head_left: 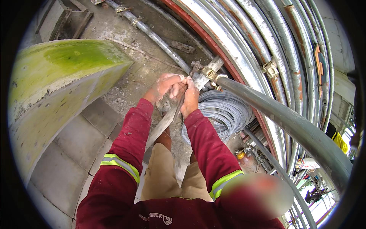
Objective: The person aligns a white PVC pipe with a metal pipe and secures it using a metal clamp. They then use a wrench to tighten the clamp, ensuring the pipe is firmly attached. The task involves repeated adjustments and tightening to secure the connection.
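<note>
My left hand [167, 86] and my right hand [190, 100] meet near the middle of the view, fingertips together. The fingers of both are curled in; whatever they pinch is too small or too hidden to name. Directly under them runs a narrow, light-coloured wooden strip [163, 125], slanting down toward my legs. In line with it, past my fingertips, a wooden piece [201, 81] lies by a metal scaffold clamp [209, 72] on a grey pipe [267, 101]. A coil of grey wire [223, 114] lies on the ground beside my right wrist.
Several metal pipes [263, 42] stand behind a red edge on the right. A thinner pipe [152, 36] runs toward the far left. On the left is a curved concrete block [68, 76] with a green-stained top, above grey paving slabs [72, 141]. A wooden frame [61, 21] lies beyond.
</note>
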Action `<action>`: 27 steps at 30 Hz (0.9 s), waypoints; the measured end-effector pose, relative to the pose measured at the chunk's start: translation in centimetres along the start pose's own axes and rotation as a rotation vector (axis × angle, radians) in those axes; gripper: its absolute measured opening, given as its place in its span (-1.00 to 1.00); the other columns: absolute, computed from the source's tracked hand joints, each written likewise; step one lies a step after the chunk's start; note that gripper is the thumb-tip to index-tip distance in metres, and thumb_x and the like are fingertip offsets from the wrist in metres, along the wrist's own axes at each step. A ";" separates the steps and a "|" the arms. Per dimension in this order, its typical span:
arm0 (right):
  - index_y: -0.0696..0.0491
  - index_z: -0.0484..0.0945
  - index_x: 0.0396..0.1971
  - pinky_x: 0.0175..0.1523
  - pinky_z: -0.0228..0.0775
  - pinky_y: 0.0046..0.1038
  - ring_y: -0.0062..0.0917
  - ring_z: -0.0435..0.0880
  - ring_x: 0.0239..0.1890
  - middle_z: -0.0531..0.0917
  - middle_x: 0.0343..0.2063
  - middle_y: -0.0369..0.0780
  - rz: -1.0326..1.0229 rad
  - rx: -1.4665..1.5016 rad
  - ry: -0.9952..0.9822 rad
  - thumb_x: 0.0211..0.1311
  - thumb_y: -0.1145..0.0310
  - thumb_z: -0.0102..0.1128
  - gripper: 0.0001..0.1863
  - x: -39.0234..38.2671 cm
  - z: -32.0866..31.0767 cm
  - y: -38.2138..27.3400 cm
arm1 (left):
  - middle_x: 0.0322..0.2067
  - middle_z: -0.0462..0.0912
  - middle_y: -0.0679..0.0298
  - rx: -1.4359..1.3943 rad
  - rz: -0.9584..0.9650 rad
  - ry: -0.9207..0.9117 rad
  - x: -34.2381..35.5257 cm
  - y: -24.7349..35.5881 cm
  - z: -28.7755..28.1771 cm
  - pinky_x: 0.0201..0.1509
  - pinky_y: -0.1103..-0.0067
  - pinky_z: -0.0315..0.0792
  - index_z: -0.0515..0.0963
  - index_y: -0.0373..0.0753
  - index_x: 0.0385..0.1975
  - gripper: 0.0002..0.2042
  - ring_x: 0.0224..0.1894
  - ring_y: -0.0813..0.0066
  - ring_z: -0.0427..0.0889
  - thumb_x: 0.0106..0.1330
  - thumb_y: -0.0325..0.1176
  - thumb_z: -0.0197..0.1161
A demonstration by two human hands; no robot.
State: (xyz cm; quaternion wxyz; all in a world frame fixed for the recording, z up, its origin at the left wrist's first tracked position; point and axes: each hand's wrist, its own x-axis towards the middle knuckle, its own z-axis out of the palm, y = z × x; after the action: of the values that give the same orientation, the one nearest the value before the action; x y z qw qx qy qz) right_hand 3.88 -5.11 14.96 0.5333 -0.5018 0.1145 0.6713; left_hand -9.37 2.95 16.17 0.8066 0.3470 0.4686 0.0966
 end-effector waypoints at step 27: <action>0.14 0.49 0.20 -0.16 0.59 -0.47 -0.60 0.70 -0.29 0.72 -0.28 -0.23 0.049 -0.430 0.216 0.72 0.14 -0.03 -0.61 -4.8 -2.7 10.7 | -0.08 0.68 -0.03 0.705 0.471 0.023 15.7 -4.9 -0.7 0.10 0.35 0.55 0.50 -0.30 0.24 -0.41 0.03 0.07 0.67 0.62 0.18 0.05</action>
State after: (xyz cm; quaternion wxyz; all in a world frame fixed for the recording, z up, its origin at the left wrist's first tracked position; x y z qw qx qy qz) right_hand -3.91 -14.20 13.42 0.3825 -0.6697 0.0373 0.6354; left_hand -2.23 7.21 1.99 0.5894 0.6980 0.3898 0.1158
